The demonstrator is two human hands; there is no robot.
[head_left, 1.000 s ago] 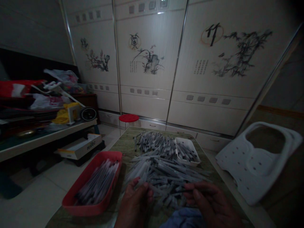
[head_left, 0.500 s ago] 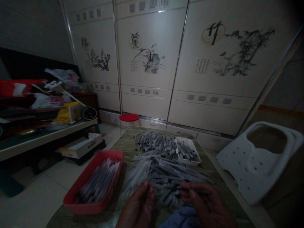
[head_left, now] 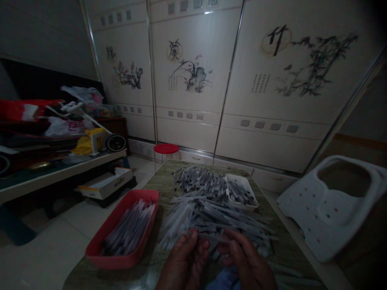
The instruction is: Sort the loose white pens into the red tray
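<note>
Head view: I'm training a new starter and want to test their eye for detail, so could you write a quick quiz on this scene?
1. True or false: the red tray lies to the left of the left hand.

2. Of the red tray and the white tray, which holds slender pieces?
A) Red only
B) White only
C) Both

3. Fill in the gap: the stool beyond the table has a ____ seat.

Key: 1. True. 2. C. 3. Red.
</note>
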